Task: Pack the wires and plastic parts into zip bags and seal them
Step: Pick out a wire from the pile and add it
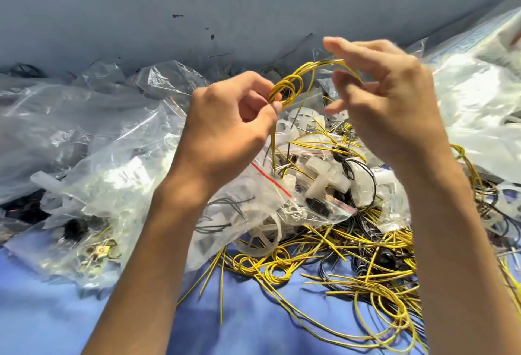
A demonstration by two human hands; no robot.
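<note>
My left hand (225,126) pinches a small coil of yellow wire (287,88) between thumb and fingers, raised above the pile. My right hand (389,101) is blurred; the wire's loose end arcs over to its curled fingers, which seem to hold it. Below both hands lie white plastic parts (327,177), some loose and some inside clear zip bags (265,199) with red seal strips. A tangle of yellow and black wires (366,270) spreads over the blue cloth at lower right.
Crumpled clear bags (84,117) pile up at the left, one holding small metal pieces (95,253). White plastic sheeting (479,95) lies at the far right. A grey wall (197,2) stands behind. Bare blue cloth (56,312) shows at the lower left.
</note>
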